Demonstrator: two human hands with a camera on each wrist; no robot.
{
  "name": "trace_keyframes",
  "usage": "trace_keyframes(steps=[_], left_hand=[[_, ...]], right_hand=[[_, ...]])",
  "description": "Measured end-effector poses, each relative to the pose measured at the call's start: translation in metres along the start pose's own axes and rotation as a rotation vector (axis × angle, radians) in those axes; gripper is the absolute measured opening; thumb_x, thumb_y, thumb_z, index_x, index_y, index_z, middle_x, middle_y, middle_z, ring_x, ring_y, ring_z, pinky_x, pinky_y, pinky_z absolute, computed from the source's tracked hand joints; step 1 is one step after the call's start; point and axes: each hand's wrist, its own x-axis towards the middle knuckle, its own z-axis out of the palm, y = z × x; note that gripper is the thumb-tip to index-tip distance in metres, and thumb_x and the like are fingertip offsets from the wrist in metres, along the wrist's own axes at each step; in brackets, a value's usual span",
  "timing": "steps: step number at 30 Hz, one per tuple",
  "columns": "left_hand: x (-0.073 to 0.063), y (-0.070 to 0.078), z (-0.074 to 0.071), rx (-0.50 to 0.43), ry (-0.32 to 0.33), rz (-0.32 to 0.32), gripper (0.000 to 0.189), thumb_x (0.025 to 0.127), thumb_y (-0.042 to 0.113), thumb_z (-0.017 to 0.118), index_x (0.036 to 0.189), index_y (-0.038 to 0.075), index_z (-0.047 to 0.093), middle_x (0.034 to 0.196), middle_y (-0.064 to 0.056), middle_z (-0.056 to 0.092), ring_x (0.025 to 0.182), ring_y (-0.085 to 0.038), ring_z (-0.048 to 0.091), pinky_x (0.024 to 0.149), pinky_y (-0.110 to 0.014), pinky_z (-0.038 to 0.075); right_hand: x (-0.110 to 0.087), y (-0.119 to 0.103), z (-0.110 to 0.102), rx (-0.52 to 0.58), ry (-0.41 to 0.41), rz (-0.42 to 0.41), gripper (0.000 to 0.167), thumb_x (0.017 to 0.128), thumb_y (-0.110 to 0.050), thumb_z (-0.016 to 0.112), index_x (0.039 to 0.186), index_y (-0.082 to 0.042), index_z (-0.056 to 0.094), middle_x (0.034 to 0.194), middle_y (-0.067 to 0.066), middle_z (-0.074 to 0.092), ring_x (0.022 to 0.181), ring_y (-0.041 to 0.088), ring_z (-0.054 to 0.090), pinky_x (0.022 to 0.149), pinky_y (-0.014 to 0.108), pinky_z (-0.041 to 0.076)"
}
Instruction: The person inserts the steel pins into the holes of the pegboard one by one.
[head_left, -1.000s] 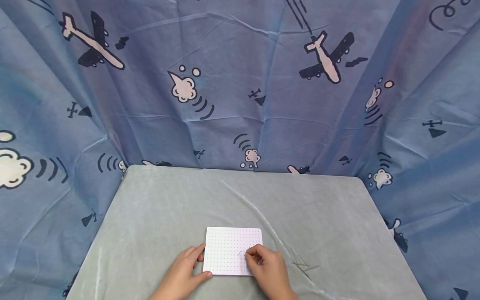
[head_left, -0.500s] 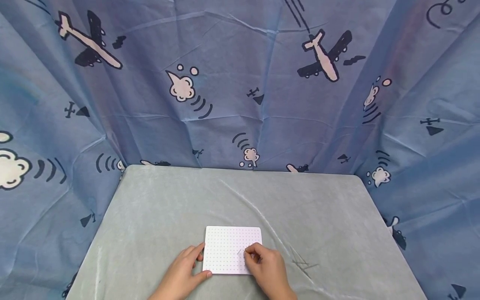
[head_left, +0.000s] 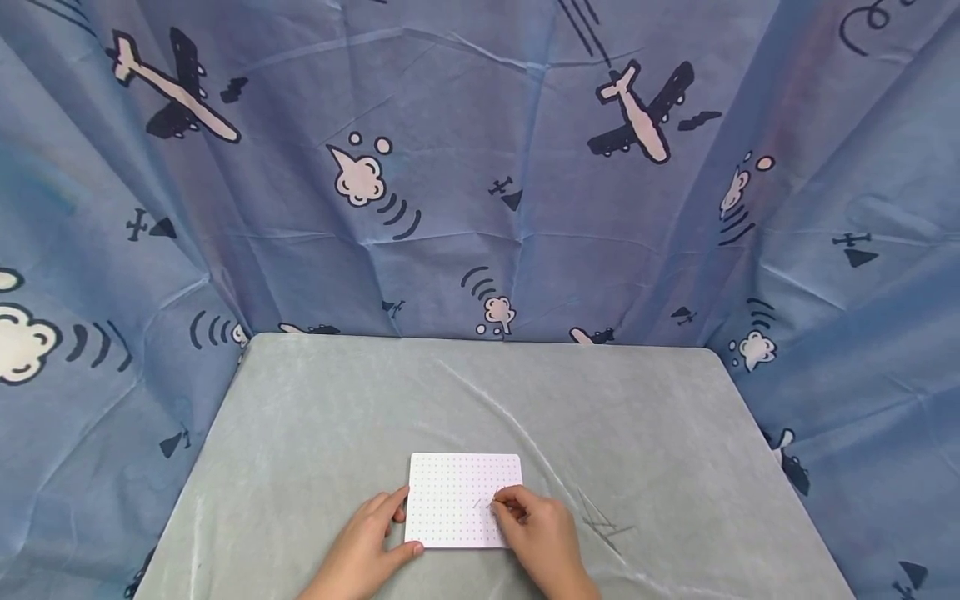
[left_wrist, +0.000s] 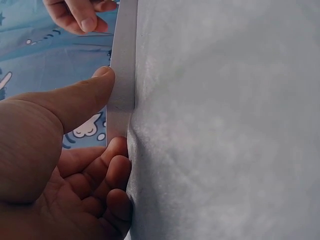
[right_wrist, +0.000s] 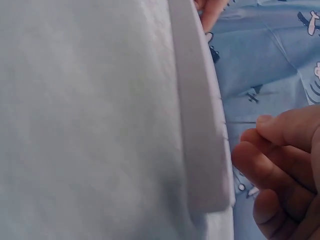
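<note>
A white pegboard (head_left: pixel 450 500) with rows of small holes lies on the table. My left hand (head_left: pixel 363 542) grips its near left corner, thumb at the near edge and fingers at the left side; in the left wrist view the pegboard's side (left_wrist: pixel 124 60) shows between thumb and curled fingers. Over the right half of the board, my right hand (head_left: pixel 542 529) pinches a thin stick between thumb and forefinger. That thin stick (right_wrist: pixel 242 122) shows edge-on in the right wrist view. Another thin stick (head_left: pixel 477 503) stands slanting from the board, left of the right fingertips.
Several loose thin sticks (head_left: pixel 603 525) lie crossed on the grey table cover (head_left: pixel 360 400), right of the right hand. A crease runs diagonally across the cover. Blue curtains (head_left: pixel 442 208) with aeroplane prints hang behind and at both sides.
The right hand has shifted slightly over the board, its fingertips staying near the same holes. The left hand and pegboard keep their places; the whole view drifts a little.
</note>
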Motion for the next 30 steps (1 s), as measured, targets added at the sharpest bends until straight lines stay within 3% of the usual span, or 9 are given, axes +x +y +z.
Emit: trace_keyframes(steps=[8, 14, 18, 25, 30], left_hand=[[0.0, 0.001, -0.003, -0.004, -0.006, -0.03, 0.077, 0.085, 0.025, 0.096, 0.148, -0.004, 0.061, 0.106, 0.015, 0.056, 0.087, -0.002, 0.048, 0.078, -0.027, 0.046], [-0.002, 0.003, -0.005, -0.005, -0.008, -0.028, 0.077, 0.086, 0.026, 0.096, 0.148, -0.003, 0.061, 0.107, 0.015, 0.057, 0.088, -0.003, 0.048, 0.078, -0.027, 0.046], [-0.001, 0.003, -0.004, 0.004, -0.01, -0.02, 0.077, 0.086, 0.027, 0.095, 0.149, -0.003, 0.061, 0.107, 0.015, 0.057, 0.088, -0.003, 0.048, 0.079, -0.028, 0.046], [-0.001, 0.003, -0.002, 0.002, -0.017, -0.028, 0.077, 0.087, 0.028, 0.095, 0.149, -0.003, 0.061, 0.107, 0.015, 0.057, 0.088, -0.003, 0.048, 0.077, -0.027, 0.046], [-0.001, 0.002, -0.001, 0.004, -0.009, -0.019, 0.077, 0.086, 0.029, 0.095, 0.149, -0.001, 0.062, 0.107, 0.017, 0.057, 0.089, -0.002, 0.048, 0.079, -0.028, 0.046]], right_hand=[[0.007, 0.006, -0.018, 0.01, 0.025, 0.061, 0.027, 0.077, 0.002, 0.096, 0.085, -0.019, 0.081, 0.072, -0.016, 0.072, 0.064, -0.008, 0.059, 0.057, 0.014, 0.048], [0.007, 0.005, -0.015, 0.064, -0.037, 0.081, 0.025, 0.079, 0.001, 0.095, 0.084, -0.018, 0.081, 0.073, -0.016, 0.072, 0.064, -0.007, 0.06, 0.059, 0.015, 0.051], [0.004, 0.005, -0.012, 0.06, -0.035, 0.094, 0.026, 0.078, 0.003, 0.094, 0.085, -0.018, 0.08, 0.073, -0.018, 0.071, 0.065, -0.006, 0.06, 0.06, 0.015, 0.05], [0.006, 0.005, -0.011, 0.091, -0.002, 0.021, 0.022, 0.079, 0.001, 0.095, 0.092, -0.013, 0.082, 0.078, -0.016, 0.075, 0.068, -0.006, 0.063, 0.061, 0.014, 0.051], [0.006, 0.001, -0.01, 0.094, 0.005, -0.009, 0.022, 0.08, 0.0, 0.094, 0.089, -0.016, 0.082, 0.076, -0.018, 0.073, 0.067, -0.008, 0.061, 0.061, 0.014, 0.05]])
